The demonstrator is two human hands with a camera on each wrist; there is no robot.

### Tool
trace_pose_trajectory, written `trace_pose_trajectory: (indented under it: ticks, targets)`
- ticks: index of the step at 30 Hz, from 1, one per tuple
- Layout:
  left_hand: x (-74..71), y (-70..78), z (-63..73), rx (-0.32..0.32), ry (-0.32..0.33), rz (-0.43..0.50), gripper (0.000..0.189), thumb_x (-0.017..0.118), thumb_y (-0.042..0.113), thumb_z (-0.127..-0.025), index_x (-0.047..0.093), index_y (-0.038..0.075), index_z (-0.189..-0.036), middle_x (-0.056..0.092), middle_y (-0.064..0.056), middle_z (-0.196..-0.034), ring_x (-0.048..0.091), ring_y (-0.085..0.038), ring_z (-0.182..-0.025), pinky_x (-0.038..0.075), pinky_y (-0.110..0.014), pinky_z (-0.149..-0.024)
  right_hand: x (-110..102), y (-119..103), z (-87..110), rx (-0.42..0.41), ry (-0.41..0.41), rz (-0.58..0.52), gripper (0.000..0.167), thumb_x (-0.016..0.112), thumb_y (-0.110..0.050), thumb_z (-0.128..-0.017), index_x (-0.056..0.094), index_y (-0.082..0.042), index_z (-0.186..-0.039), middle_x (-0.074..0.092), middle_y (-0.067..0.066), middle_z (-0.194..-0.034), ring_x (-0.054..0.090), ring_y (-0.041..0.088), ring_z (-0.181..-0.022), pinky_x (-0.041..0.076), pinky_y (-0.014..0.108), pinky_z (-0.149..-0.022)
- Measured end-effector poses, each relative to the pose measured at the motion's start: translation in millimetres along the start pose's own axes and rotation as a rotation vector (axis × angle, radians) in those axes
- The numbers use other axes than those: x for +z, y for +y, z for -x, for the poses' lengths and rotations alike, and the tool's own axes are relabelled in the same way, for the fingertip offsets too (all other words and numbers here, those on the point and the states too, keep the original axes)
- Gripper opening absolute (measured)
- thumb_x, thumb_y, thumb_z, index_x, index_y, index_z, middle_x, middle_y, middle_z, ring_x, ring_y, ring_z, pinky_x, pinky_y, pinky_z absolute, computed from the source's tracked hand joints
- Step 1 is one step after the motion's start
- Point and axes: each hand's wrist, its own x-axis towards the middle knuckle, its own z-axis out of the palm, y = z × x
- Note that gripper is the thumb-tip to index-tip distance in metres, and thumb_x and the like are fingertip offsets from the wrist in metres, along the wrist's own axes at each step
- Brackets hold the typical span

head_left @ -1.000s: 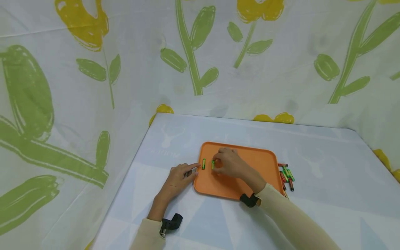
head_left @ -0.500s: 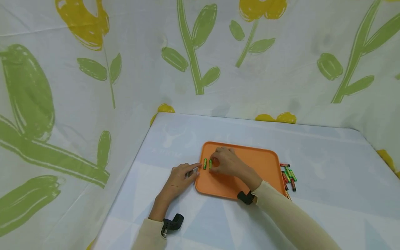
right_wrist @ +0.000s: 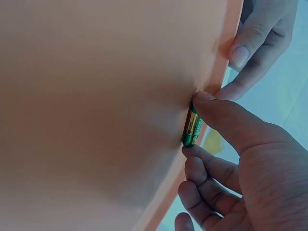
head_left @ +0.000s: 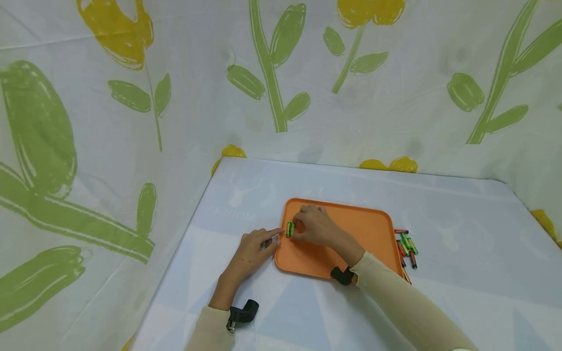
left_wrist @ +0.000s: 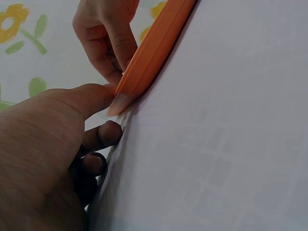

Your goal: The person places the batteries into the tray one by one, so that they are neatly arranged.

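Two green batteries [head_left: 290,229] lie side by side, lengthwise, near the left rim of an orange tray [head_left: 351,229]. My right hand [head_left: 318,226] pinches the right-hand one end to end between thumb and a fingertip. Its green and gold casing shows in the right wrist view, where the pinched battery [right_wrist: 192,126] mostly blocks sight of the other. At the tray's left edge, my left hand [head_left: 251,251] touches the rim with its fingertips. The left wrist view has that hand [left_wrist: 43,139] beside the tray's rim [left_wrist: 154,50], other fingers bent below.
Several loose red and green batteries [head_left: 406,246] lie on the table just beyond the tray's right edge. The pale patterned table [head_left: 474,234] meets a floral cloth [head_left: 193,97] at the back and left. A black strap device [head_left: 243,312] sits on the left wrist.
My right hand has slid its green battery leftward across the tray, closing the gap to the other one. My left hand has stayed at the rim.
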Motion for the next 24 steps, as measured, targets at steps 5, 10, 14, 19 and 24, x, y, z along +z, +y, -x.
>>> trace_pose_trajectory:
  ticks: [5, 10, 14, 19, 24]
  targets:
    - [0.2, -0.6, -0.7, -0.007, -0.001, 0.001, 0.034, 0.067, 0.030, -0.098, 0.068, 0.023, -0.131, 0.045, 0.011, -0.072, 0.043, -0.009, -0.069, 0.029, -0.037, -0.075, 0, -1, -1.0, 0.007, -0.003, 0.013, 0.040, 0.084, -0.043, -0.081, 0.074, -0.013, -0.106, 0.057, -0.003, -0.096, 0.051, 0.020, -0.093, 0.034, 0.038, -0.079]
    - [2.2, -0.8, -1.6, -0.009, -0.006, -0.015, 0.033, 0.065, 0.030, -0.099, 0.069, 0.022, -0.131, 0.046, 0.012, -0.073, 0.042, -0.009, -0.069, 0.029, -0.036, -0.073, 2, 0, -1.4, 0.020, -0.016, 0.015, 0.039, 0.084, -0.043, -0.081, 0.073, -0.015, -0.105, 0.057, -0.003, -0.096, 0.051, 0.019, -0.094, 0.033, 0.038, -0.080]
    - [4.3, 2.0, -2.9, -0.002, -0.014, -0.007, 0.033, 0.065, 0.030, -0.099, 0.068, 0.022, -0.131, 0.045, 0.012, -0.073, 0.042, -0.009, -0.070, 0.029, -0.037, -0.073, -2, 1, 2.5, 0.038, -0.026, 0.008, 0.042, 0.084, -0.043, -0.081, 0.073, -0.014, -0.110, 0.057, -0.002, -0.098, 0.051, 0.020, -0.095, 0.034, 0.040, -0.082]
    - [2.9, 2.9, -3.0, -0.022, -0.008, 0.014, 0.031, 0.067, 0.029, -0.098, 0.070, 0.024, -0.129, 0.046, 0.010, -0.072, 0.043, -0.012, -0.070, 0.029, -0.038, -0.074, -15, 3, 9.0, 0.025, -0.002, 0.018, 0.044, 0.082, -0.039, -0.083, 0.071, -0.010, -0.115, 0.059, 0.001, -0.098, 0.052, 0.022, -0.097, 0.038, 0.048, -0.087]
    - [1.6, -2.0, -2.3, -0.035, -0.006, -0.005, 0.032, 0.069, 0.029, -0.097, 0.070, 0.026, -0.129, 0.046, 0.011, -0.072, 0.044, -0.011, -0.071, 0.029, -0.037, -0.074, -36, 7, 26.9, -0.003, 0.055, -0.028, 0.040, 0.082, -0.031, -0.085, 0.071, -0.005, -0.114, 0.060, 0.006, -0.098, 0.050, 0.025, -0.096, 0.037, 0.049, -0.086]
